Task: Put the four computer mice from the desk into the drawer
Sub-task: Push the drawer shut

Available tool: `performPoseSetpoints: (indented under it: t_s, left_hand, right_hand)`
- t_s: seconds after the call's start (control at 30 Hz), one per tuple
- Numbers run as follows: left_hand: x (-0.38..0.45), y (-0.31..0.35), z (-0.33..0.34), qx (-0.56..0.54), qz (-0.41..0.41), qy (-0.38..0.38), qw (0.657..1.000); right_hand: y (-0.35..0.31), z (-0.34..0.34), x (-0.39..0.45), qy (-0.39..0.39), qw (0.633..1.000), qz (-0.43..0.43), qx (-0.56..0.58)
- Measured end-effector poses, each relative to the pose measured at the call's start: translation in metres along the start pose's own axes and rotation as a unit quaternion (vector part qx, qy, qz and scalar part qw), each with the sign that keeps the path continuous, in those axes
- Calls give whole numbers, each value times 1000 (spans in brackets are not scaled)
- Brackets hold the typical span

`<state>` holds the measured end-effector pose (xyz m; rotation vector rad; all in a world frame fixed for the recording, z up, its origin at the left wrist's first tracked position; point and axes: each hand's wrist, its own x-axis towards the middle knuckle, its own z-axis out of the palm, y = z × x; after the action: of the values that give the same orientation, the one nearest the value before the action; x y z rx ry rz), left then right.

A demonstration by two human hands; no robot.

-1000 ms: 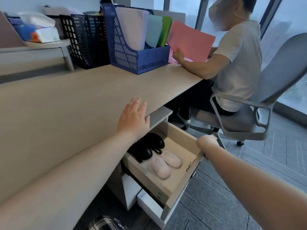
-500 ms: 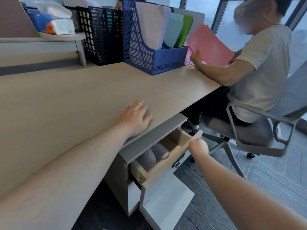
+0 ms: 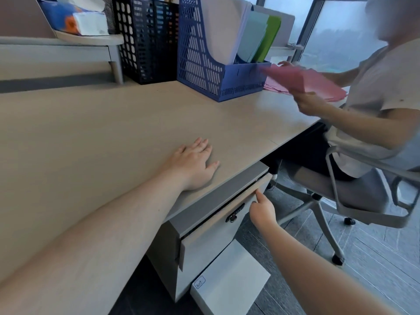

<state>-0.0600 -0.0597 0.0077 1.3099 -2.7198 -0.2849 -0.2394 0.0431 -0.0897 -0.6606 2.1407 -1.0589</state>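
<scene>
The top drawer (image 3: 241,202) of the grey cabinet under the desk is pushed in, its wooden front almost flush with the cabinet. No mice show; the drawer's inside is hidden. My left hand (image 3: 193,163) lies flat on the desk (image 3: 102,133) near its front edge, fingers spread, holding nothing. My right hand (image 3: 261,209) is below the desk edge, its index finger touching the drawer front next to the combination lock (image 3: 234,215); the other fingers are curled in.
A lower white drawer (image 3: 229,280) stands pulled out beneath. At the back of the desk are a blue file holder (image 3: 213,64), a black mesh rack (image 3: 147,42) and a tissue box (image 3: 75,17). Another person (image 3: 375,98) sits right on a wheeled chair (image 3: 363,196), holding pink folders (image 3: 304,80).
My right hand pushed the top drawer from wide open to nearly shut, hiding the mice inside. My left hand stayed on the desk. The seated person lowered the pink folders.
</scene>
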Motion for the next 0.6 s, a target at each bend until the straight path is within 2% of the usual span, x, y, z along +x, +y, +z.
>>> performPoseSetpoints:
  t_s: [0.27, 0.47, 0.6]
  left_hand:
    - [0, 2, 0, 6, 10, 5, 1000]
    - [-2, 3, -2, 16, 12, -1, 1000]
    - [-3, 4, -2, 12, 14, 1, 1000]
  right_hand:
    - [-7, 17, 20, 17, 996, -29, -79]
    - [-6, 15, 24, 0, 991, -51, -127]
    - [-3, 5, 24, -64, 976, -56, -201]
